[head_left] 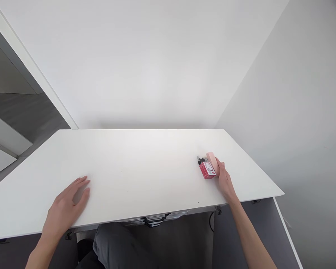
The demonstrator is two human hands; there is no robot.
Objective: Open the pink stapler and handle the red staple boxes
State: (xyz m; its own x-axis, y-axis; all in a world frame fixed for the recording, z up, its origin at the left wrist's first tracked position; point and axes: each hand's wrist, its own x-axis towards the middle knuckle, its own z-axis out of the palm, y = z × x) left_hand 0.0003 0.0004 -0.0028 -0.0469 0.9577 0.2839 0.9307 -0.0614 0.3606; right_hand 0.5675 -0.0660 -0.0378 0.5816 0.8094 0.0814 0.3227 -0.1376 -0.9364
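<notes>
My right hand (pixel 225 182) is on the right side of the white desk, with its fingers round a pale pink, block-shaped object (pixel 212 160). Right against that object is a small red box (pixel 204 170) with a white label bearing a barcode. Behind the box lie small black and metal items that look like keys (pixel 201 160), partly hidden. Far off on the left, my left hand (pixel 65 205) rests near the front edge of the desk, fingers apart and holding nothing.
The white desk (pixel 134 168) has a metal drawer unit with black handles (pixel 155 219) under its front edge. A white wall (pixel 156 63) rises behind it, and a grey wall (pixel 302 112) borders the right. At left a doorway shows grey floor (pixel 25 116).
</notes>
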